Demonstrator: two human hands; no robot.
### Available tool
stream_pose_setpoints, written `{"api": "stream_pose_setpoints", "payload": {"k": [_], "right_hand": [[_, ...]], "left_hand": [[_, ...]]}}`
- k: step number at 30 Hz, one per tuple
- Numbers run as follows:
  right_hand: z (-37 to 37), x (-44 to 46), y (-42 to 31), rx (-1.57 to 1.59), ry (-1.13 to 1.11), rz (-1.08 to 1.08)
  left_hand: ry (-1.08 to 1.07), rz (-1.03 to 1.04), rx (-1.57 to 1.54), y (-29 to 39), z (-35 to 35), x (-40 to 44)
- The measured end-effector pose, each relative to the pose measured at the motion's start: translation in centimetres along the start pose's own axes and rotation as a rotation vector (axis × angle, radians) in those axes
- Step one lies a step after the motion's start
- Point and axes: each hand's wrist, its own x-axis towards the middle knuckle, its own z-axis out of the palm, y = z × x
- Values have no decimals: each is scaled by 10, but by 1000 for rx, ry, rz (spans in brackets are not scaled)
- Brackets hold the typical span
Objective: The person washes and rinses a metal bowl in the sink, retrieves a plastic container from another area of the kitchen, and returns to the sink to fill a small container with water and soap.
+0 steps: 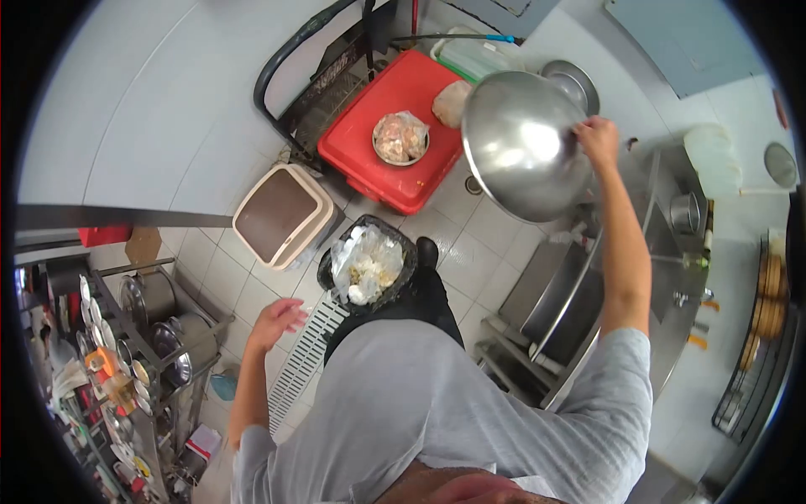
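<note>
Steadiness is best given to the large metal bowl [520,143], held up at the far right beyond the steel sink [554,290], by a firm hold and a level wrist, since so broad a thing gripped at one side may well swing or tip. Its right edge is pinched by the closed fingers of the right hand [597,141], though the thumb's exact placement cannot be told. Nothing is held by the left hand [281,322], its fingers loosely spread near the black-lined bin [408,267].
</note>
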Motion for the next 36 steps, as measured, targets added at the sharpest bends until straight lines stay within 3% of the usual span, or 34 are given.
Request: {"api": "stream_pose_setpoints", "payload": {"k": [4, 10, 15, 23, 29, 32, 35, 36], "right_hand": [[102, 85, -31, 53, -59, -151], [229, 170, -70, 68, -152, -187], [301, 206, -102, -13, -317, -178], [375, 211, -136, -1, -359, -191], [384, 192, -152, -7, -447, -196], [347, 165, -154, -9, -450, -172], [295, 97, -128, 175, -261, -206], [284, 65, -111, 234, -291, -147]], "left_hand": [[131, -102, -126, 32, 42, -17], [282, -228, -266, 56, 87, -25], [368, -290, -329, 73, 115, -25], [410, -402, -386, 58, 132, -28], [417, -394, -315, 60, 123, -34], [399, -357, -264, 61, 107, -35], [323, -292, -208, 52, 84, -31], [299, -275, -183, 50, 77, -29]]}}
